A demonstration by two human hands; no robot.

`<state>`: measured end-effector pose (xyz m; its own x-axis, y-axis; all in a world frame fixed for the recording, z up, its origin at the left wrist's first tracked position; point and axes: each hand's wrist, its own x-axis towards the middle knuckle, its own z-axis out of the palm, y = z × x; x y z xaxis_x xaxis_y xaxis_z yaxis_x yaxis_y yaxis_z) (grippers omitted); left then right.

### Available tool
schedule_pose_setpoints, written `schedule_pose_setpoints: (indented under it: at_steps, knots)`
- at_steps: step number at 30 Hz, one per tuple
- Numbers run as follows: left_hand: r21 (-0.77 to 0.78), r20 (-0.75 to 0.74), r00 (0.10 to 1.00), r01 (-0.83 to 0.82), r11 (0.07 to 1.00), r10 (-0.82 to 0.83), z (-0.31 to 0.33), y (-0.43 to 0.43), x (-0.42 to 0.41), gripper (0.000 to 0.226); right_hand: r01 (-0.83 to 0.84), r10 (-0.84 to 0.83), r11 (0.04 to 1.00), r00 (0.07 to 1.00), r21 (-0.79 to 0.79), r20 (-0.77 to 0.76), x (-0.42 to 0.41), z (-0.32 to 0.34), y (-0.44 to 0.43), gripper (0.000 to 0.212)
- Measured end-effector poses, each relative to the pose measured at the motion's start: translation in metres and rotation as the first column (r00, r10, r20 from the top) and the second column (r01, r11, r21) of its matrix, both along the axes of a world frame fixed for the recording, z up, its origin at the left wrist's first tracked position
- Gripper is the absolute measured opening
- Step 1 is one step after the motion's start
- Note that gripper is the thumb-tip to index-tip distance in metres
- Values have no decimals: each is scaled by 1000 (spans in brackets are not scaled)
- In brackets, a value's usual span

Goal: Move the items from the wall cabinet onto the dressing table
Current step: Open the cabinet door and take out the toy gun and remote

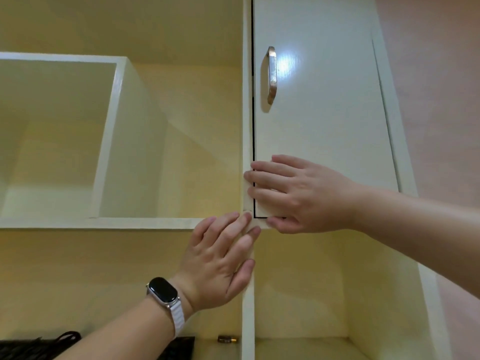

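I look up at a cream wall cabinet [171,223]. Its right-hand door [319,105] is closed and has a metal handle [271,75]. My right hand [293,194] lies flat with straight fingers on the door's lower left corner. My left hand [220,261], with a dark watch on a white strap, rests with straight fingers on the upright divider [248,307] just below. Neither hand holds anything. A dark item with cords [39,346] and a small brass-coloured object [227,339] lie on the lower shelf.
An open box-shaped compartment [109,141] fills the upper left; nothing shows inside it. Below the door is an open niche [306,294] with nothing visible in it. A pink wall [441,87] runs along the right.
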<state>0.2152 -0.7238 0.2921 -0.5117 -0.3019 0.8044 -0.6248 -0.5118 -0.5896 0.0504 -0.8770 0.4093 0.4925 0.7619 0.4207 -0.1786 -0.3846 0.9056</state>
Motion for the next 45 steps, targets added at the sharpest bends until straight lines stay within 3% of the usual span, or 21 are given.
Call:
schedule_pose_setpoints:
  at_steps: [7,15,18,27,30,33,40,45]
  knots:
    - [-2,-30,999,-23,1000,22,-4,-1,3,48,82,-84,992,996,-97,-16,-6,11,19,40]
    - [11,-72,996,-44,999,45,-6,1,-4,46,128,-133,989,989,-72,-68,-35,11,47,38]
    - [3,-66,997,-37,999,37,-7,1,-7,45,153,-155,987,987,-57,-37,-56,8,55,42]
    - [-9,-168,986,15,1000,-16,-12,0,-19,45,91,-96,994,990,54,99,-166,-10,46,25]
    - [-10,-234,972,-28,1000,25,-10,-2,-33,49,150,-165,983,973,102,160,-209,-20,25,22]
    - [102,-209,969,-110,989,129,0,0,-43,56,264,-283,957,939,119,197,-239,-30,1,13]
    - [209,-230,952,-152,966,199,16,2,-60,56,419,-446,893,874,165,191,-254,-27,-9,24]
    - [231,-260,939,-166,959,225,12,7,-63,57,611,-656,746,743,264,132,-268,-25,-16,30]
